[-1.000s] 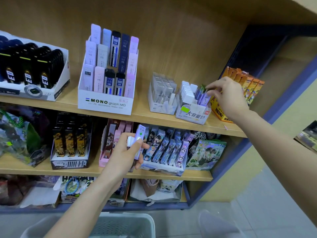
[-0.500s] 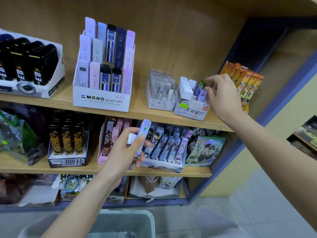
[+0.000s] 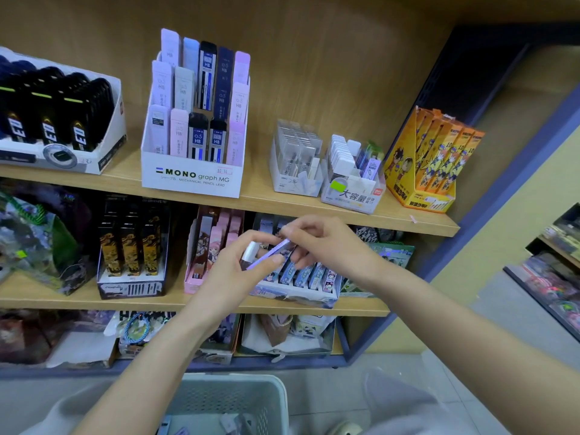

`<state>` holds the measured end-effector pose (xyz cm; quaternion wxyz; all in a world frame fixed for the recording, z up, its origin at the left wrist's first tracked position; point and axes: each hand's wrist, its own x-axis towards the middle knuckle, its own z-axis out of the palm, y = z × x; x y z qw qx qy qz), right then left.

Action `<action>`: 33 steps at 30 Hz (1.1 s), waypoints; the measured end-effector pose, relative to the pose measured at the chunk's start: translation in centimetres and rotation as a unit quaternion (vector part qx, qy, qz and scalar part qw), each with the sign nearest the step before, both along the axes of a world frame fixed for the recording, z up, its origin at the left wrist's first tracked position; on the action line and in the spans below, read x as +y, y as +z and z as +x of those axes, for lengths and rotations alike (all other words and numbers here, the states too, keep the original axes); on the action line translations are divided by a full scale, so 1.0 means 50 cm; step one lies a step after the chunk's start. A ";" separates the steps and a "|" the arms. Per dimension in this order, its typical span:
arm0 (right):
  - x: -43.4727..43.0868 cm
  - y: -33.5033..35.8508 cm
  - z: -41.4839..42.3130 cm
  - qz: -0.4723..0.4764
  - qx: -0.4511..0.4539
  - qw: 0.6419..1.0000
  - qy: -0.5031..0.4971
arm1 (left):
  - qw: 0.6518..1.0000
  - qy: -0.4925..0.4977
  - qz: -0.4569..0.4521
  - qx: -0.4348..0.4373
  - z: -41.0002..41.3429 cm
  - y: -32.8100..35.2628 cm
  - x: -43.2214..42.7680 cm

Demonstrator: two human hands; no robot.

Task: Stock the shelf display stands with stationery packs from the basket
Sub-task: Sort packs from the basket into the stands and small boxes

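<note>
Where the view starts, at its bottom edge, a grey perforated basket (image 3: pixel 238 380) shows, with a few loose packs (image 3: pixel 233 424) lying inside. Above it, two bare forearms reach up and meet in front of the middle shelf (image 3: pixel 94 302).

The left hand (image 3: pixel 229 273) curls its fingers round a white-capped pack (image 3: pixel 251 250) and a flat lilac pack (image 3: pixel 269 254), which slants up to the right. The right hand (image 3: pixel 329 246) pinches the lilac pack's upper end between thumb and forefinger, with its other fingers loosely bent.

Both hands cover part of a blue stand (image 3: pixel 303 275) of cartoon packs just behind them. Left of it are a pink stand (image 3: pixel 213 243) and a black-and-gold box (image 3: pixel 131 246). Their writing is too small to read.

Farther up, the top shelf (image 3: pixel 282 200) carries five displays, listed from the left:
- A white box (image 3: pixel 103 158) holds black packs.
- A tall MONO stand (image 3: pixel 191 181) is printed "MONO graph MG, MECHANICAL PENCIL LEAD", and its tiered packs are marked "0.5 HB".
- A small clear-pack stand (image 3: pixel 295 180) is marked "deli".
- Just beside it, a small stand (image 3: pixel 353 194) printed "大容量" holds white packs on its left and lilac packs on its right.
- An orange stand (image 3: pixel 434 158) has cartoon figures and the number "10" on its packs.
</note>
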<state>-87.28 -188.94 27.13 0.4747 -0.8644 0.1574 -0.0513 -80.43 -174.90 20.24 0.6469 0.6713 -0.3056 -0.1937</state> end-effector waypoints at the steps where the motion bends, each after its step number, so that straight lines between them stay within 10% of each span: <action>1: -0.001 0.003 -0.001 0.029 -0.008 1.000 -0.007 | 1.000 0.005 0.002 0.002 0.003 0.000 0.001; 12: -0.031 0.030 -0.050 -0.020 -0.140 0.988 -0.059 | 0.995 0.010 -0.031 0.090 -0.002 0.014 -0.006; 19: -0.164 0.121 -0.033 -0.261 -0.328 0.881 -0.219 | 0.992 0.015 -0.053 0.110 -0.006 0.018 -0.007; 33: -0.248 0.135 0.024 -0.455 -0.153 0.860 -0.174 | 0.996 0.010 -0.060 0.058 0.001 0.008 -0.011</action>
